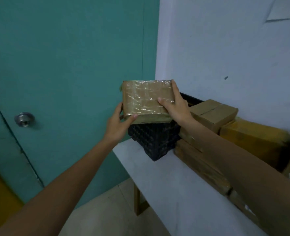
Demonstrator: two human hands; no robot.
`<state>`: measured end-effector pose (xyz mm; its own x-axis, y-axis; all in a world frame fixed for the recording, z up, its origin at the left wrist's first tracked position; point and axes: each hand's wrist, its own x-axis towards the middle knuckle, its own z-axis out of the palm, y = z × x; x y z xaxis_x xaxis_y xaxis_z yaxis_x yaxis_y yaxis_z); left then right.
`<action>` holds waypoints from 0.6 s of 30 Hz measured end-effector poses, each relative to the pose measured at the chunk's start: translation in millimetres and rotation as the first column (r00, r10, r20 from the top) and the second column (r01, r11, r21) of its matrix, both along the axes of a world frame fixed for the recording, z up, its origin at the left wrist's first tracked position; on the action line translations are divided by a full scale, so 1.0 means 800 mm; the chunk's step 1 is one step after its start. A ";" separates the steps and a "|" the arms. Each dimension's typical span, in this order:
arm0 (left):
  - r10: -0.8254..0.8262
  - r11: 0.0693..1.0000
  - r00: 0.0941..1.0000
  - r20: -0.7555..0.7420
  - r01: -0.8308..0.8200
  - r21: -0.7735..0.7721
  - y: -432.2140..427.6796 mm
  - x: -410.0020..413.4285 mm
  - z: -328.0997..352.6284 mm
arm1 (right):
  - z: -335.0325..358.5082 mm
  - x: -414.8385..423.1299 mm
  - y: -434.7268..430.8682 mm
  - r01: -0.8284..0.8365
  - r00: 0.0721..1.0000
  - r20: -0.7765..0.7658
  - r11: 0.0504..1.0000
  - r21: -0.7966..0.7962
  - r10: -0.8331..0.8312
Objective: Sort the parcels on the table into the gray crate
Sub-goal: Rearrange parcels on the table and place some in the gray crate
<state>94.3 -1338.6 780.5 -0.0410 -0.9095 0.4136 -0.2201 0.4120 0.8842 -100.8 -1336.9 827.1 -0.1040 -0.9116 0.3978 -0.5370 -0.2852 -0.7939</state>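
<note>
Holding item one, a brown parcel point(146, 97) wrapped in glossy clear tape, are both hands. The left hand point(119, 124) grips its near left corner, thumb on the top face and fingers along the left edge. The right hand point(176, 106) clamps its right side, thumb across the top and fingers curled around the far edge. The parcel is in the air, tilted toward the camera, directly over the crate and hiding the crate's opening. Item two: a dark lattice-sided crate point(158, 140), standing at the left end of the white bench point(166, 181), against the wall point(226, 48). Item three: a taped cardboard box point(214, 114), just right of the crate. Item four: a larger yellow-brown box point(253, 138), beside it, its right part blurred. Item five: flat brown parcels point(200, 166), stacked along the bench beneath the right forearm. Surroundings: a teal door point(64, 65) with a metal knob point(24, 119) on the left, a tiled floor point(103, 210) below.
</note>
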 end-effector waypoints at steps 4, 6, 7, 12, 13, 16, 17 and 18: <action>0.011 1.000 1.000 0.009 -0.011 -0.016 -0.071 -0.002 0.010 | 0.011 -0.002 -0.073 -0.002 1.000 0.018 1.000 -0.013 0.002; 0.015 0.999 1.000 0.016 -0.014 -0.030 -0.112 -0.005 0.017 | 0.019 -0.005 -0.110 0.002 0.999 0.035 1.000 -0.031 -0.001; 0.010 0.999 1.000 0.019 -0.010 -0.037 -0.131 -0.008 0.021 | 0.022 -0.008 -0.126 0.013 0.999 0.047 0.999 -0.039 -0.011; -0.023 0.998 1.000 0.003 0.023 -0.052 -0.211 -0.038 0.030 | 0.029 -0.038 -0.192 0.085 0.995 0.057 0.995 -0.057 -0.082; -0.040 0.998 0.999 -0.007 0.040 -0.046 -0.224 -0.048 0.029 | 0.031 -0.047 -0.201 0.102 0.994 0.053 0.993 -0.052 -0.099; -0.109 0.993 0.994 -0.010 0.109 -0.039 -0.258 -0.083 0.024 | 0.030 -0.078 -0.217 0.183 0.983 0.039 0.982 -0.040 -0.181; -0.151 0.988 0.988 -0.009 0.151 -0.038 -0.270 -0.098 0.023 | 0.028 -0.091 -0.219 0.220 0.975 0.025 0.975 -0.039 -0.219; -0.202 0.979 0.979 -0.011 0.201 -0.040 -0.282 -0.115 0.023 | 0.025 -0.106 -0.221 0.264 0.964 0.008 0.964 -0.038 -0.264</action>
<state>2.4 -1564.2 798.9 -0.2155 -0.8664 0.4505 -0.1159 0.4807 0.8692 -185.9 -1513.3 846.8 -0.3403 -0.8355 0.4314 -0.5949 -0.1640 -0.7869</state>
